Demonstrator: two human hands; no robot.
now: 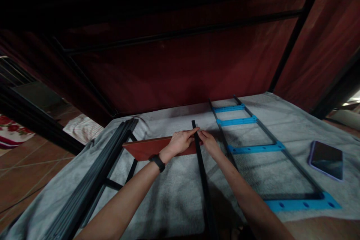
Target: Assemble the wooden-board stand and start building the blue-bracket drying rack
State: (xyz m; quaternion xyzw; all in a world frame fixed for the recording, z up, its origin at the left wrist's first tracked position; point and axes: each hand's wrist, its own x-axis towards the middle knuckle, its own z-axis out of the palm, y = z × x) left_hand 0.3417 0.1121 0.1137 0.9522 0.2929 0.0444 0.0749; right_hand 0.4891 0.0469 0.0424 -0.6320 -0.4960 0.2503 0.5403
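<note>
My left hand, with a dark watch on the wrist, lies over the right part of a reddish-brown board, gripping its top edge. Its index finger reaches onto an upright black metal bar that meets the board's right end. On the bar's other side, my right hand is closed in a pinch close to the bar. Whatever its fingertips hold is hidden or too small to make out. The board's left end meets a black frame with short crossbars.
Several dark metal bars lie bundled at left on a grey cloth. A ladder-like frame with blue strips and dark rails lies at right. Beyond it rests a phone. A dark red panel with black framing stands behind.
</note>
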